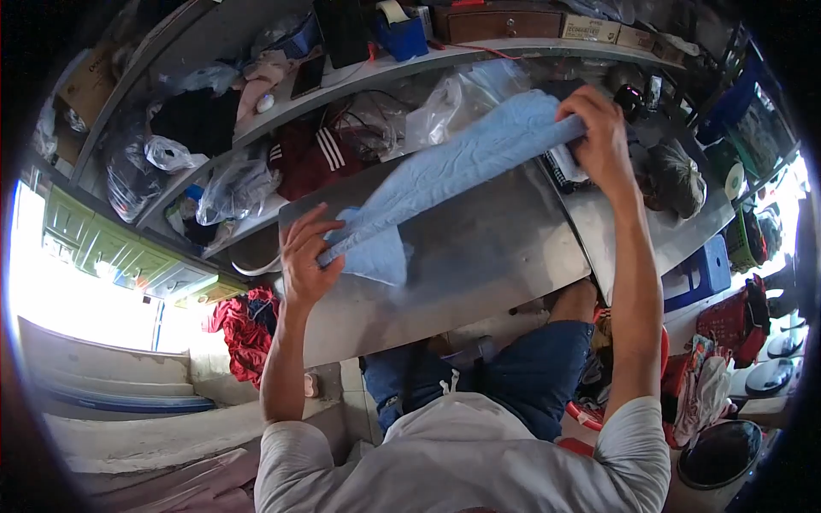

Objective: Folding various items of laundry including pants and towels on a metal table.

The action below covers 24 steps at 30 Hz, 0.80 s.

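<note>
A light blue piece of cloth [449, 160] is stretched slantwise between my two hands, above a grey metal tabletop [494, 224]. My left hand [308, 256] pinches its lower left end, where a loose flap hangs down. Higher up on the right, my right hand [596, 134] grips the other end, which is folded or rolled at the edge. The cloth is wrinkled along its length, and its exact shape cannot be made out.
Behind the table runs a shelf [282, 109] with plastic bags, a blue tape dispenser [401, 32] and a wooden drawer [497, 25]. A maroon garment with white stripes [308, 160] lies beneath it. On the right stand a tied plastic bag [677, 179] and a blue stool [699, 272].
</note>
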{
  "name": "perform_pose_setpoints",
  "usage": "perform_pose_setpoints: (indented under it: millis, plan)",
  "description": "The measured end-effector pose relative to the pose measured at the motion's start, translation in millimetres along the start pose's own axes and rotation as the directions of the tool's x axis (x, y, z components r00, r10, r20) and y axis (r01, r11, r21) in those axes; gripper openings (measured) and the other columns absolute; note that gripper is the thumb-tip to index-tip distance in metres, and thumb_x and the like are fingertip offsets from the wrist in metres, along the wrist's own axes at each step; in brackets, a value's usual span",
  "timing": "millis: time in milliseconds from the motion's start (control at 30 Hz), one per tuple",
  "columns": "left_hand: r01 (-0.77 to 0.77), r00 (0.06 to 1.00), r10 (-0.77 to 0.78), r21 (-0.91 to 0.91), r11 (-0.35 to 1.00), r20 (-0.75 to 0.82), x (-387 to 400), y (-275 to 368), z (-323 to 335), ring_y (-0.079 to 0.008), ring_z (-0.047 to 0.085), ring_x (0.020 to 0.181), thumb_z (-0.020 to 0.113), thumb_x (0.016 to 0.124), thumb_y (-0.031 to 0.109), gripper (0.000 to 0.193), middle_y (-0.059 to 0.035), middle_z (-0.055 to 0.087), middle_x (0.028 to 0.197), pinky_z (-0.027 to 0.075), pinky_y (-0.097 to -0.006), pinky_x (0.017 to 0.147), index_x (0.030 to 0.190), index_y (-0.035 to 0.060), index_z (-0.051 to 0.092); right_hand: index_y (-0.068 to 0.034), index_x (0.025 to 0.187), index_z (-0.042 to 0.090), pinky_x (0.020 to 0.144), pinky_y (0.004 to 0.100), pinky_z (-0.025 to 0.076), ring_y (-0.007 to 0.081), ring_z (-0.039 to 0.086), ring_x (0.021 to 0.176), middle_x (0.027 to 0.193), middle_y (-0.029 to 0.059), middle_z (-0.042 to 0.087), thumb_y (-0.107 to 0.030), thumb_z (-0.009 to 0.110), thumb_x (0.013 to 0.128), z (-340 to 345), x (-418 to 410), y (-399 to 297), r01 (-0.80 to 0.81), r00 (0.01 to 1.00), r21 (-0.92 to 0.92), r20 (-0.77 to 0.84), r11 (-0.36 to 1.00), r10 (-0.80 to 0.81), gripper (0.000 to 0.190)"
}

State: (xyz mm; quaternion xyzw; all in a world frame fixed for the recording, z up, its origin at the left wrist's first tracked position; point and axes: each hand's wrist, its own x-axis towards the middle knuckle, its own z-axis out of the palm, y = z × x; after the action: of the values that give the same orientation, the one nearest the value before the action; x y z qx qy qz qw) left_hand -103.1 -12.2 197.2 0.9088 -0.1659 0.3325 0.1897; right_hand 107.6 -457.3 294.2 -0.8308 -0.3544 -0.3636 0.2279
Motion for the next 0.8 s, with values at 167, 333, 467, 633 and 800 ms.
perform_pose_setpoints:
  millis: [167,333,467,633,800]
  plan:
    - [0.082,0.977,-0.12,0.214,0.973,0.174,-45,43,0,-0.0287,0.056,0.137,0.085,0.074,0.03,0.029,0.0017,0.075,0.12,0.028,-0.0556,0.111,0.071,0.0128,0.062,-0.009,0.092,0.063,0.098,0.0433,0.04,0.0339,0.061,0.105,0.101,0.0083,0.06,0.014,0.061,0.063,10,-45,-1,-0.044,0.996,-0.028,-0.076,0.999,0.041,0.037]
    - [0.124,0.862,-0.13,0.045,0.991,0.491,-153,52,65,-0.0236,0.052,0.139,0.084,0.082,0.042,0.031,0.0024,0.07,0.131,0.025,-0.0552,0.115,0.097,0.017,0.075,-0.01,0.099,0.068,0.11,0.0532,0.037,0.0362,0.054,0.122,0.125,0.0105,0.06,0.012,0.061,0.07,48,-191,44,-0.145,0.897,-0.248,0.376,0.958,0.233,0.037]
    - [0.41,0.857,-0.479,0.313,0.857,0.19,-199,19,65,-0.0274,0.05,0.141,0.078,0.088,0.039,0.032,-0.0055,0.067,0.137,0.032,-0.0543,0.11,0.107,0.0136,0.075,-0.012,0.128,0.066,0.121,0.0553,0.029,0.0384,0.042,0.143,0.165,0.0157,0.037,0.005,0.068,0.078,81,-251,13,-0.343,0.852,-0.159,0.362,0.926,0.378,0.052]
    - [0.805,0.497,-0.828,0.495,0.327,-0.261,-242,-39,70,-0.0388,0.036,0.148,0.074,0.088,0.057,0.067,-0.016,0.039,0.162,0.035,-0.0612,0.109,0.127,0.0032,0.064,-0.009,0.138,0.062,0.121,0.0574,0.027,0.0391,0.04,0.147,0.163,0.0182,0.039,-0.018,0.074,0.089,129,-252,-75,-0.335,0.889,0.061,0.35,0.94,0.294,0.051]
    - [0.962,0.239,-0.967,0.156,0.223,-0.092,-238,-71,16,-0.0369,0.068,0.103,0.081,0.089,0.034,0.043,-0.0209,0.07,0.114,0.052,-0.0449,0.088,0.102,-0.0051,0.07,-0.008,0.14,0.061,0.122,0.0618,0.024,0.0384,0.033,0.152,0.162,0.0176,0.04,-0.03,0.072,0.094,148,-263,-137,-0.239,0.858,0.11,0.489,0.965,0.157,0.052]
